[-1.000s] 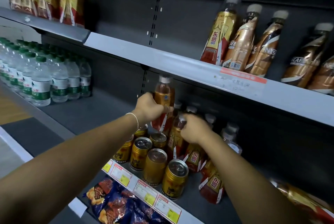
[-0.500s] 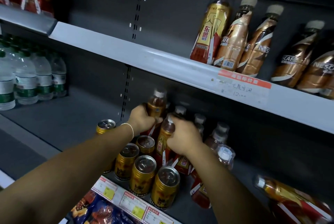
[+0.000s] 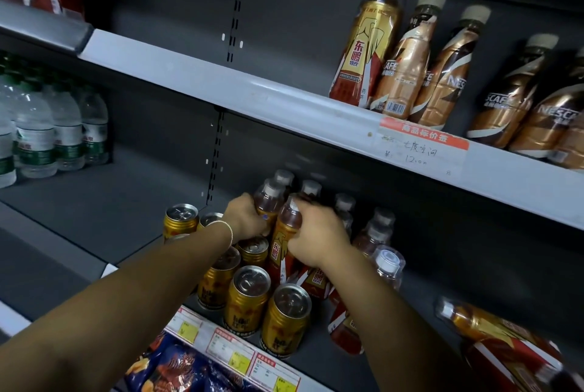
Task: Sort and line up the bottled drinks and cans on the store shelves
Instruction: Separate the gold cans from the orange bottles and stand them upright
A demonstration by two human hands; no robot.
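Your left grip (image 3: 246,218) clasps a pale-capped amber bottle (image 3: 269,202); at its 3 o'clock, your right grip (image 3: 317,241) clasps a gold-labelled bottle (image 3: 281,241).

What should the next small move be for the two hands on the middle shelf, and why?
Probably settle both bottles upright into the bottle group and let go. The left hand grips one amber bottle, the right hand grips the neighbouring bottle, side by side just behind the gold cans, with like bottles standing around them.
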